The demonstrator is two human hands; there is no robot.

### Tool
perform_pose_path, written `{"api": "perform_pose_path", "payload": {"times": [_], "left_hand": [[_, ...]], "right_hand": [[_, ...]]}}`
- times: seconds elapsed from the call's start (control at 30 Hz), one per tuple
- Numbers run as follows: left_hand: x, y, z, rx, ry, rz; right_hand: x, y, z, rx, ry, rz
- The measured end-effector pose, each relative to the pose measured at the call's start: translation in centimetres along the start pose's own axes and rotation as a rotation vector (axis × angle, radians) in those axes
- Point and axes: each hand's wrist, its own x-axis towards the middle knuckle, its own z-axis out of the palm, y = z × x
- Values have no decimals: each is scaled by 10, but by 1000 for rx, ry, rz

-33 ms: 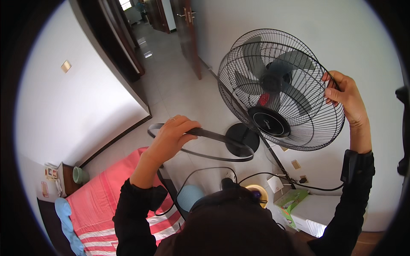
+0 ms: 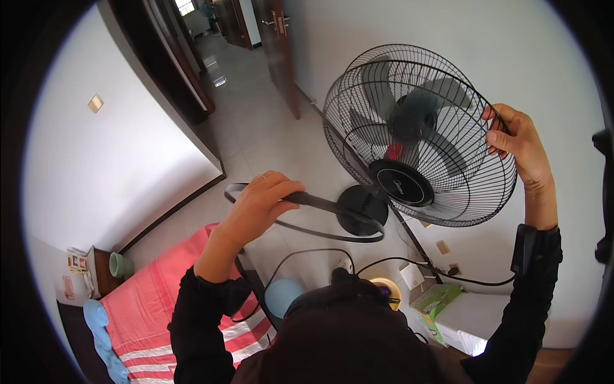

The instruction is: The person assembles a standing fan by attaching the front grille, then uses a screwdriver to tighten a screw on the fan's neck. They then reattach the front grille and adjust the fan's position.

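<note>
My left hand (image 2: 259, 203) is closed on a thin black hoop (image 2: 320, 203), apparently a fan's rim band, held level in front of me. To the right stands a black pedestal fan (image 2: 441, 95), its grey blades showing through the wires. My right hand (image 2: 521, 144) pinches the right edge of its round front grille (image 2: 403, 185), thumb outside and fingertips through or behind the wires. This grille overlaps the rear one, and their rims look offset at the upper left. The fan's round base (image 2: 366, 198) rests on the floor, partly behind the hoop.
A bed with a red striped cover (image 2: 150, 275) lies at the lower left. Near me are a blue round stool or tub (image 2: 284, 296), a yellow basin (image 2: 387, 288) and a loose black cable (image 2: 313, 251). Boxes (image 2: 441, 307) stand at the lower right; an open door (image 2: 275, 57) is beyond.
The hoop in my left hand has shifted very slightly to the right. The grille's left side sits a touch further left, while my right hand keeps its hold.
</note>
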Motion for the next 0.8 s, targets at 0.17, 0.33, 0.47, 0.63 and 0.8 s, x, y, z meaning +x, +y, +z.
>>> {"api": "perform_pose_path", "payload": {"times": [0.17,0.33,0.47,0.63,0.8], "left_hand": [[91,-5,5,-74,-33,129],[166,-10,-6,-169,76,242],[234,-25,-1,-262,114,208],[300,-36,14,-325,236,369],[338,-41,26,-582,0,336]], "right_hand": [[70,16,-11,15,-29,14],[108,27,-8,95,-97,82],[122,27,-6,106,-119,127],[135,23,4,73,-67,163],[141,15,7,49,-58,283]]}}
